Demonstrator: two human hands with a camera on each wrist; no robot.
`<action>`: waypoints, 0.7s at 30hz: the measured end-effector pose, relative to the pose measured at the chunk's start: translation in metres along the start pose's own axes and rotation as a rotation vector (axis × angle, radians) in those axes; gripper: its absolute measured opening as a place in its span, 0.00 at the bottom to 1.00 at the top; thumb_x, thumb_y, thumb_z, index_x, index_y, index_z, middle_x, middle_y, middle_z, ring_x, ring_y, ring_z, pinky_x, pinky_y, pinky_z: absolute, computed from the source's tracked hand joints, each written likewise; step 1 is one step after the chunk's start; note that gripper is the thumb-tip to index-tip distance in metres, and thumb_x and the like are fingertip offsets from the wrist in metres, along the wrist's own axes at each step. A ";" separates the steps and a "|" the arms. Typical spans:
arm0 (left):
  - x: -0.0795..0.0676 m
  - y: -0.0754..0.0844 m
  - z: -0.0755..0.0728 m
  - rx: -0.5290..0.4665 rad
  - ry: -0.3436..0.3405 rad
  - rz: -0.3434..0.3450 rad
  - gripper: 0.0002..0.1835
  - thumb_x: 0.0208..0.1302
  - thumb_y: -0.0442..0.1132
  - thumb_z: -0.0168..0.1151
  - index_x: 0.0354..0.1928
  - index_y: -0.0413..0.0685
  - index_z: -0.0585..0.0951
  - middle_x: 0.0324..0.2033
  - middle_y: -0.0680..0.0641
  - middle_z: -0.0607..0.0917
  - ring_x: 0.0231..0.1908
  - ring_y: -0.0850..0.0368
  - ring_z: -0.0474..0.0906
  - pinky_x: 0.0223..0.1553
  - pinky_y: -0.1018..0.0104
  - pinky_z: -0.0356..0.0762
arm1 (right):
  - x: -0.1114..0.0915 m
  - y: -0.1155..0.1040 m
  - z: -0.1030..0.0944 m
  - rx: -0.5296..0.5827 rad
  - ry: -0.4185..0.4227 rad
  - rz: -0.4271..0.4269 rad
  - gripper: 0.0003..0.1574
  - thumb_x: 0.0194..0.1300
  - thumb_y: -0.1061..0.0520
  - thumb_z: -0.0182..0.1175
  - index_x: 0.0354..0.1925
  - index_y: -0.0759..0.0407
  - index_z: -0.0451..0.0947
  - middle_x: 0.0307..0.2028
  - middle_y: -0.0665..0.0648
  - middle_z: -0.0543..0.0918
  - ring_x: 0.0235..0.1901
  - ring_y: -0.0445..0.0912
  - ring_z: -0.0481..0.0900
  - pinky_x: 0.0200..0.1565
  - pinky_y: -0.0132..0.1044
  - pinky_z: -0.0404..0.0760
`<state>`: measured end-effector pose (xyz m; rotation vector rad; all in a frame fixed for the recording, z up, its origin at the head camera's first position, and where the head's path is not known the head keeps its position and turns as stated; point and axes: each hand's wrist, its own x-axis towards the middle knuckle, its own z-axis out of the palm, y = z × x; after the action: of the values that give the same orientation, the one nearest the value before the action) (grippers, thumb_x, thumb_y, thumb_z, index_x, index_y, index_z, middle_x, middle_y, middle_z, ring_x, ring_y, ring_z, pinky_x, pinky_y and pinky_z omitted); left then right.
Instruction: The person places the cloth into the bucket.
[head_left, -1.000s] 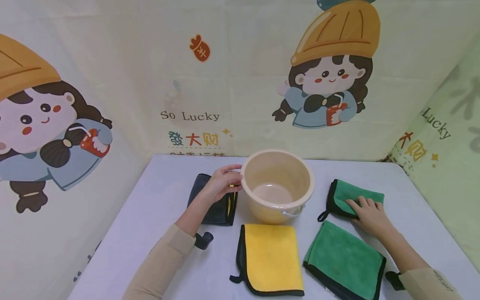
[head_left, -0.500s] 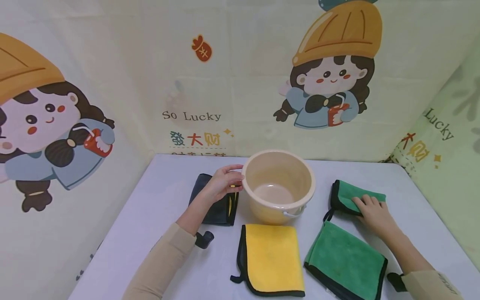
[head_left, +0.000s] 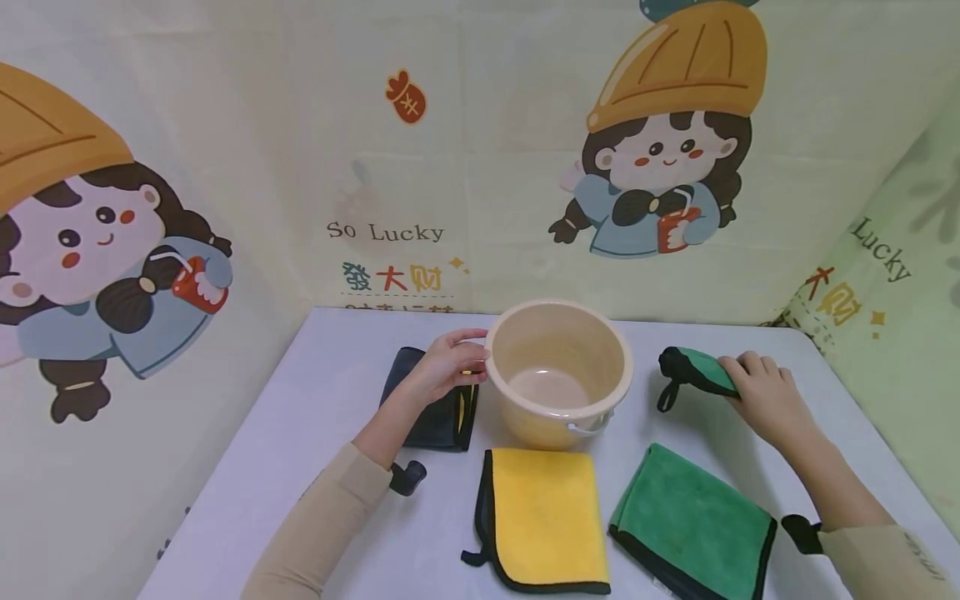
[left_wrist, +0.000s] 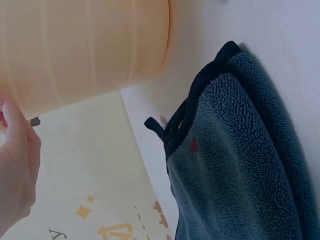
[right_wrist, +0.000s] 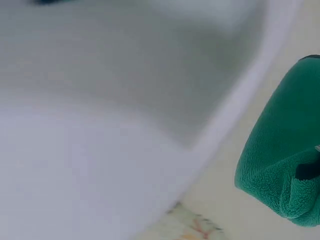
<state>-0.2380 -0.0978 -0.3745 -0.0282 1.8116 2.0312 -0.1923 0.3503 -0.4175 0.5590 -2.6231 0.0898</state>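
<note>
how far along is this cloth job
Apparently done: the yellow cloth, near green cloth and dark cloth lie folded. In hand: the right hand holds another green cloth off the table; the left hand touches the bucket. Probably left: setting that cloth down, perhaps in the bucket, where no cloth shows.

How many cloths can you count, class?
4: dark cloth left of the bucket; yellow cloth before it; green cloth at front right; second green cloth gripped by the right hand. Folds could hide more.

Bucket [head_left: 536, 427] at the left hand [head_left: 448, 367]: smooth plastic, faintly glossy. Dark towel [left_wrist: 240, 150] beneath that hand: matt cloth, rough looped pile. Green towel [head_left: 708, 370] in the right hand [head_left: 772, 402]: matt plush cloth. Tabletop [head_left: 337, 383] under both hands: matt.
</note>
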 end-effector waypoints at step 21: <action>-0.001 0.000 -0.001 0.014 -0.017 0.012 0.24 0.60 0.34 0.58 0.59 0.47 0.69 0.50 0.33 0.76 0.33 0.55 0.79 0.42 0.62 0.79 | 0.082 -0.058 -0.069 0.032 0.205 -0.171 0.37 0.36 0.71 0.71 0.47 0.64 0.67 0.38 0.68 0.69 0.39 0.64 0.65 0.39 0.59 0.67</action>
<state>-0.2371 -0.0986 -0.3743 0.0036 1.8200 2.0203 -0.2073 0.2770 -0.3212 0.7417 -2.3692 0.1282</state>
